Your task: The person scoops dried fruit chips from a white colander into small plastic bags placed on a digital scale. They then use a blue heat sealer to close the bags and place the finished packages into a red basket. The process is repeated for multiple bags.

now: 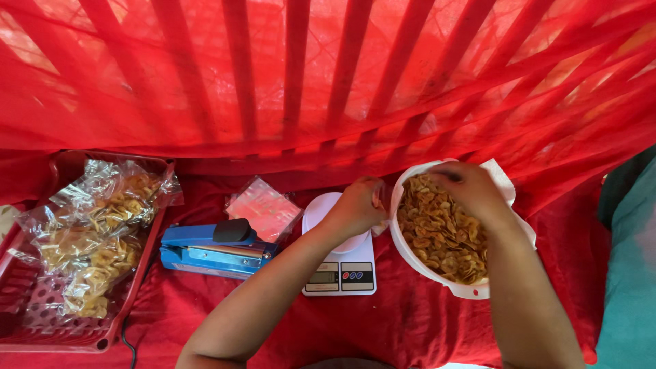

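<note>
Both my hands meet at the white bowl of chips (443, 232): right hand (471, 188) dips in from above, curled, maybe pinching chips; left hand (357, 205) grasps a small bag, I think, touching its near rim, over the scale (339, 263).

Left of the white scale (339, 263): flat clear pouches (265, 207), then filled clear chip bags (96, 239); its grey screen (322, 277) faces front.

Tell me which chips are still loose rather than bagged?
The chips in the white bowl under the right hand are loose; those in the red basket sit in clear bags.
</note>
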